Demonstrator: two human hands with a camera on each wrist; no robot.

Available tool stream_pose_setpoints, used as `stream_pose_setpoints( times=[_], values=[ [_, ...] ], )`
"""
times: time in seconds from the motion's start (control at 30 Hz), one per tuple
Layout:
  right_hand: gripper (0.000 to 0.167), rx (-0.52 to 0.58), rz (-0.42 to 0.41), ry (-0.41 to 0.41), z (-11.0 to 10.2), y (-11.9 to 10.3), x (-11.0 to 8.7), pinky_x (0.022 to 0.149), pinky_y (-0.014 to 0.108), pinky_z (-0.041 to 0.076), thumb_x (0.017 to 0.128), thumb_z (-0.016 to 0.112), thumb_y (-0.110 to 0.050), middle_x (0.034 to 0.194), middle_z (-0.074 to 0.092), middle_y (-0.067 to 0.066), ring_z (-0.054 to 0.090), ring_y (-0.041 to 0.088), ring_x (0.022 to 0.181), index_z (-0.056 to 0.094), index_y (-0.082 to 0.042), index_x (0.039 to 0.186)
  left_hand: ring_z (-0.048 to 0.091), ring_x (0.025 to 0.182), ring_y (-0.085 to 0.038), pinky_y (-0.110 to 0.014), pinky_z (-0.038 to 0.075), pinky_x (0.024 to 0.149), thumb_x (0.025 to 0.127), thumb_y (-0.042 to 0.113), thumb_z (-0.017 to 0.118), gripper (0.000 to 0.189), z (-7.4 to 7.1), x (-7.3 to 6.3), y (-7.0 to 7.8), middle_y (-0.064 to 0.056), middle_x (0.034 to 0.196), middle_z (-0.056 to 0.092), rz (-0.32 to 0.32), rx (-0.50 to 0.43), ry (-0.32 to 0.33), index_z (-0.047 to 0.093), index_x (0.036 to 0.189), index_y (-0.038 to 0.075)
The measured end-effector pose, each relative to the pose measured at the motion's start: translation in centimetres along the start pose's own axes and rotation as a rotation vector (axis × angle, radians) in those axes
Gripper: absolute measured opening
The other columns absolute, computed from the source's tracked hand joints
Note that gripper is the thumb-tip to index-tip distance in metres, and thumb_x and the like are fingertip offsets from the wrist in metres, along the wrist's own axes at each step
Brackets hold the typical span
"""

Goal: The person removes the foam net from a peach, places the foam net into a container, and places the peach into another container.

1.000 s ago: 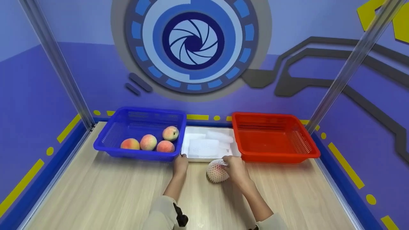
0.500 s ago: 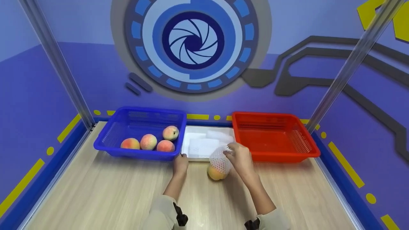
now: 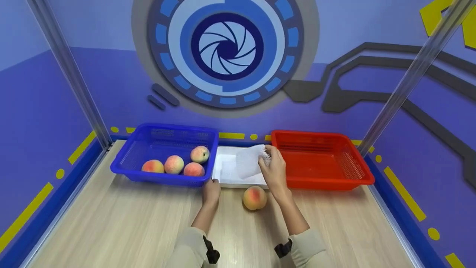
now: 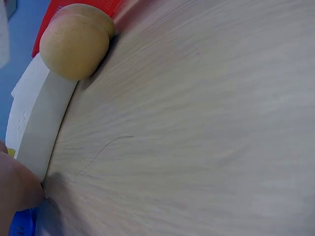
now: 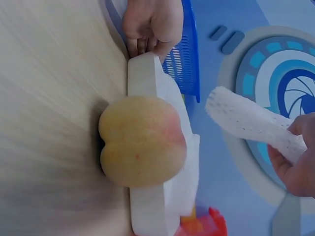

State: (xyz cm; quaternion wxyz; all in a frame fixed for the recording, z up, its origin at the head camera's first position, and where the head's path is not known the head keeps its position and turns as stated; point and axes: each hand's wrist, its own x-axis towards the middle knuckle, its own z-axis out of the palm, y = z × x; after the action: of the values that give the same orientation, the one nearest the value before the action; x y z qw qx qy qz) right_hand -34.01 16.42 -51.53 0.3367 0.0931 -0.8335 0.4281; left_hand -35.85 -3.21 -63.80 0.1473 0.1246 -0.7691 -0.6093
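Note:
My right hand [image 3: 274,169] pinches one end of a white foam fruit net [image 3: 248,160], which hangs flattened over the white tray [image 3: 238,185]. In the right wrist view, the net [image 5: 246,118] stretches out from thumb and fingers, raised away from the table. A bare peach [image 3: 255,198], yellow with a red blush, sits on the table just in front of the tray. My left hand [image 3: 211,191] holds the tray's front left corner, fingers curled at its wall, beside the blue basket [image 3: 156,178]. More white foam nets lie in the tray, partly covered by the held one.
Several peaches [image 3: 174,164] lie in the blue basket at the left. To the tray's right stands a red basket [image 3: 319,184] with no fruit visible in it. Behind them rises a blue printed wall [image 3: 111,85], with metal posts [image 3: 405,82] at both corners.
My right hand has pulled the foam net up off the peach and carried it back over the tray. The peach is now bare on the table. My left hand has stayed at the tray corner.

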Motion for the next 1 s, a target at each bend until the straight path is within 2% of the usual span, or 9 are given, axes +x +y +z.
stream_pose_setpoints(
  times=[0.27,0.37,0.5,0.63,0.73,0.83,0.9,1.0],
  values=[
    [0.048,0.103,0.111,0.008,3.5,0.6,2.3,0.09,0.051,0.05,0.09,0.067,-0.001,0.114,0.063,0.024,0.059,0.037,0.106,0.05,0.001,0.134,0.056,0.123,-0.048,-0.057,0.045,0.1,0.098,0.003,0.047,0.034,0.0,0.1,-0.2,-0.037,0.126,0.06,0.008,0.071,0.002,0.059,0.125,-0.015],
    [0.051,0.101,0.146,0.003,5.1,1.0,3.1,0.095,0.049,0.049,0.089,0.067,0.0,0.118,0.061,0.025,0.058,0.038,0.109,0.048,0.002,0.137,0.056,0.123,-0.048,-0.057,0.045,0.101,0.098,0.002,0.047,0.033,0.1,0.2,-0.3,-0.037,0.125,0.06,0.014,0.07,0.0,0.059,0.123,-0.015],
    [0.054,0.046,0.14,-0.038,7.3,1.8,3.7,0.099,0.049,0.049,0.089,0.067,0.002,0.123,0.057,0.028,0.058,0.04,0.112,0.047,0.002,0.14,0.057,0.122,-0.048,-0.057,0.045,0.101,0.097,0.001,0.048,0.033,0.1,0.1,-0.5,-0.037,0.125,0.061,0.023,0.07,0.011,0.059,0.124,-0.015],
    [0.051,-0.093,0.129,-0.138,8.7,2.9,3.4,0.094,0.053,0.052,0.09,0.069,-0.002,0.127,0.052,0.027,0.058,0.043,0.113,0.052,-0.002,0.139,0.058,0.12,-0.049,-0.058,0.046,0.099,0.097,0.001,0.049,0.033,0.0,0.0,-0.4,-0.036,0.123,0.062,0.035,0.074,0.023,0.06,0.125,-0.013],
    [0.051,-0.324,0.113,-0.247,9.2,4.0,2.5,0.096,0.055,0.051,0.09,0.074,-0.009,0.138,0.049,0.023,0.052,0.042,0.126,0.056,-0.006,0.138,0.059,0.119,-0.048,-0.058,0.046,0.098,0.097,0.001,0.049,0.033,0.0,-0.2,-0.4,-0.036,0.122,0.062,0.036,0.069,0.013,0.061,0.124,-0.014],
    [0.059,-0.529,0.098,-0.332,9.3,5.2,1.5,0.105,0.057,0.045,0.085,0.081,-0.013,0.15,0.042,0.018,0.039,0.04,0.14,0.056,-0.011,0.138,0.058,0.121,-0.048,-0.057,0.046,0.099,0.097,0.0,0.048,0.034,0.0,-0.3,-0.4,-0.036,0.124,0.062,0.037,0.07,-0.001,0.06,0.125,-0.015],
    [0.062,-0.569,0.086,-0.339,9.3,5.9,1.2,0.105,0.057,0.043,0.081,0.083,-0.01,0.15,0.04,0.019,0.036,0.042,0.14,0.055,-0.012,0.136,0.056,0.123,-0.048,-0.056,0.045,0.102,0.097,0.0,0.047,0.035,0.0,-0.2,-0.4,-0.036,0.126,0.061,0.035,0.064,-0.002,0.058,0.127,-0.016],
    [0.045,-0.558,0.046,-0.292,9.4,6.5,1.1,0.096,0.054,0.046,0.083,0.076,-0.002,0.139,0.045,0.019,0.043,0.042,0.127,0.056,-0.01,0.123,0.053,0.127,-0.048,-0.056,0.044,0.105,0.098,-0.001,0.046,0.037,0.0,-0.1,-0.3,-0.037,0.129,0.059,0.037,0.05,-0.002,0.056,0.13,-0.016]
  ],
)
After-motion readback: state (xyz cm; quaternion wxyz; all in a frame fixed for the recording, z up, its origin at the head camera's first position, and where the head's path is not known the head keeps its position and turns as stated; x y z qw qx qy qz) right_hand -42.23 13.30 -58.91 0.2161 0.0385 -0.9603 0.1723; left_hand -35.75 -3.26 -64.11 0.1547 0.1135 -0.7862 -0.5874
